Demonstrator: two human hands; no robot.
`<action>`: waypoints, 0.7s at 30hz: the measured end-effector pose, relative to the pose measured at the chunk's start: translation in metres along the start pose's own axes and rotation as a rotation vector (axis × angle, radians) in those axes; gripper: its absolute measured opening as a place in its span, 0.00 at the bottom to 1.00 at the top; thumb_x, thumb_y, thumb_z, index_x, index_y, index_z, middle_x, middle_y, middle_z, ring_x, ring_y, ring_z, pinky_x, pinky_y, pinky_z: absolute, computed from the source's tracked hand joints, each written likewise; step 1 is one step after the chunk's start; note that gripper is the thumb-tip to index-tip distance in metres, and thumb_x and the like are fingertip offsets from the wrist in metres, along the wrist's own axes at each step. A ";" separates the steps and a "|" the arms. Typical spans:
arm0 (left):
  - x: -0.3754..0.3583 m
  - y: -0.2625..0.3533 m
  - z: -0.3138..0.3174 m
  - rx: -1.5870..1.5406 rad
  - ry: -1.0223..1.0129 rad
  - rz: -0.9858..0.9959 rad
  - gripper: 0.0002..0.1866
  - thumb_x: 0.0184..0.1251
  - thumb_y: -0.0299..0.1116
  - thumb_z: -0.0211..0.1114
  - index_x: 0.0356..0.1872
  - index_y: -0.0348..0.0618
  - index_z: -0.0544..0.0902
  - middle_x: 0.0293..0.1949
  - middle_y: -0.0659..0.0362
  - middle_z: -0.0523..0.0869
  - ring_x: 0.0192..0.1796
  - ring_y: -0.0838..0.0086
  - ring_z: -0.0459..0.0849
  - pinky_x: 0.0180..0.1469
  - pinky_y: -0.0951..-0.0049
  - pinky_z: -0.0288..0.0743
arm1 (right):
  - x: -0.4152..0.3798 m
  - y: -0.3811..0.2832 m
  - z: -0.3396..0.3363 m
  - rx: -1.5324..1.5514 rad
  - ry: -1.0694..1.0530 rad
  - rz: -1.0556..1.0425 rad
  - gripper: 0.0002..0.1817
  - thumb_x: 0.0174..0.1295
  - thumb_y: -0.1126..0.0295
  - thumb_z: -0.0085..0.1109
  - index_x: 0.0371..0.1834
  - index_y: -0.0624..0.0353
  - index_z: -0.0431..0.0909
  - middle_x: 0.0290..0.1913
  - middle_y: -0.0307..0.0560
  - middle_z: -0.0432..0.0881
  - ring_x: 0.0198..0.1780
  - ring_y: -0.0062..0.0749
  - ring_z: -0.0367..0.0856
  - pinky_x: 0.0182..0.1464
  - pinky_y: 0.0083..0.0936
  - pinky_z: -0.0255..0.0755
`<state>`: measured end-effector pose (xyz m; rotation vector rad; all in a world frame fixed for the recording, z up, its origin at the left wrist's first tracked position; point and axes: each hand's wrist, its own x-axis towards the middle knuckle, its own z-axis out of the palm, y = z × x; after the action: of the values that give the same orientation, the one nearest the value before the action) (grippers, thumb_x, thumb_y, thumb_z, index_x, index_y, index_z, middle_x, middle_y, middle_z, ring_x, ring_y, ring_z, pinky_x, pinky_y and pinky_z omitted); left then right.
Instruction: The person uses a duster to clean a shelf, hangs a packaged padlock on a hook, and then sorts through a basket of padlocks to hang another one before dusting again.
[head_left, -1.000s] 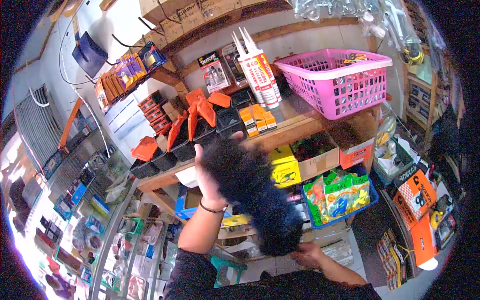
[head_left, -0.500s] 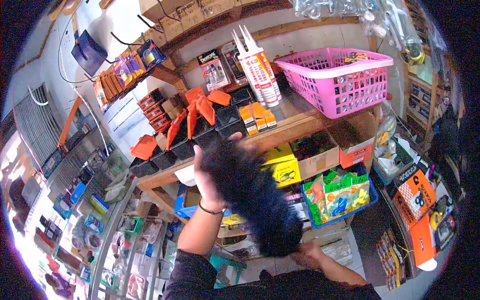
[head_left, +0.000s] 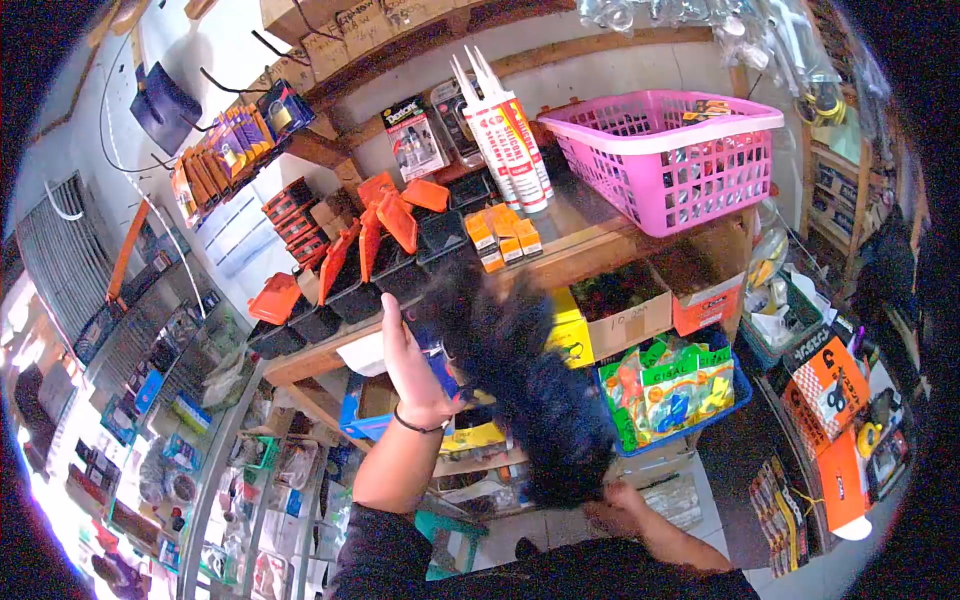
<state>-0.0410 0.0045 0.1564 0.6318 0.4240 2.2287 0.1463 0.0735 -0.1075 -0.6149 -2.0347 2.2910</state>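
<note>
A dark, fluffy feather duster slants across the middle of the view, smeared by motion. At its lower end my right hand is closed round it; the grip is partly hidden by the feathers. My left hand, with a dark band on the wrist, is raised beside the upper feathers. Its visible digit is stretched upward and the hand looks open, its far side hidden behind the duster. Beyond the feathers stand black bins with orange lids and small orange-white boxes on the wooden shelf.
White silicone sealant tubes and a pink basket stand on the shelf. Below are cardboard boxes and a blue tray of bagged goods. A glass display case lies left; orange packages are at right.
The feather duster has swung slightly down and right, away from my left hand. More of the left hand's side shows, and its fingertips above the feathers are now out of sight.
</note>
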 end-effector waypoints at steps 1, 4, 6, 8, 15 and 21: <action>0.002 0.002 -0.004 0.001 -0.001 -0.001 0.42 0.54 0.65 0.41 0.59 0.37 0.55 0.43 0.41 0.74 0.46 0.43 0.72 0.43 0.42 0.68 | -0.003 -0.001 0.000 0.480 -0.135 0.077 0.06 0.53 0.69 0.55 0.31 0.59 0.76 0.24 0.39 0.75 0.24 0.25 0.72 0.27 0.23 0.67; 0.003 0.008 -0.018 0.215 -0.384 -0.163 0.41 0.56 0.64 0.39 0.59 0.36 0.54 0.45 0.42 0.74 0.45 0.42 0.73 0.43 0.41 0.67 | 0.007 -0.002 -0.006 0.842 -0.057 0.299 0.05 0.54 0.71 0.54 0.33 0.58 0.76 0.24 0.39 0.75 0.25 0.25 0.73 0.27 0.22 0.67; 0.002 -0.001 -0.009 0.142 -0.138 -0.007 0.41 0.56 0.63 0.41 0.58 0.36 0.56 0.44 0.42 0.74 0.44 0.44 0.74 0.43 0.43 0.68 | 0.005 -0.001 -0.002 0.645 -0.023 0.087 0.07 0.55 0.68 0.53 0.33 0.58 0.76 0.24 0.39 0.76 0.25 0.25 0.73 0.27 0.23 0.67; 0.004 0.000 -0.017 0.011 -0.091 -0.017 0.42 0.52 0.67 0.40 0.59 0.41 0.56 0.49 0.42 0.71 0.50 0.49 0.70 0.51 0.45 0.63 | 0.001 -0.003 -0.004 0.446 0.013 -0.121 0.09 0.55 0.65 0.52 0.34 0.58 0.76 0.24 0.38 0.76 0.25 0.26 0.73 0.28 0.24 0.68; -0.003 -0.005 -0.005 -0.007 -0.018 -0.076 0.41 0.55 0.66 0.37 0.56 0.37 0.61 0.48 0.43 0.72 0.52 0.51 0.70 0.53 0.47 0.62 | 0.008 0.009 -0.021 -0.288 -0.066 -0.108 0.19 0.54 0.54 0.50 0.34 0.61 0.74 0.22 0.46 0.77 0.24 0.29 0.74 0.30 0.29 0.69; 0.003 0.004 -0.030 0.185 -0.345 -0.161 0.42 0.53 0.67 0.38 0.59 0.41 0.57 0.49 0.43 0.71 0.52 0.48 0.69 0.52 0.44 0.61 | 0.008 0.002 -0.017 -0.383 -0.059 -0.443 0.15 0.53 0.58 0.52 0.33 0.59 0.75 0.23 0.48 0.78 0.25 0.31 0.75 0.30 0.28 0.68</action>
<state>-0.0618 0.0009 0.1342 1.0234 0.4871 1.8949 0.1442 0.0921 -0.1129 -0.0779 -2.3629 1.7102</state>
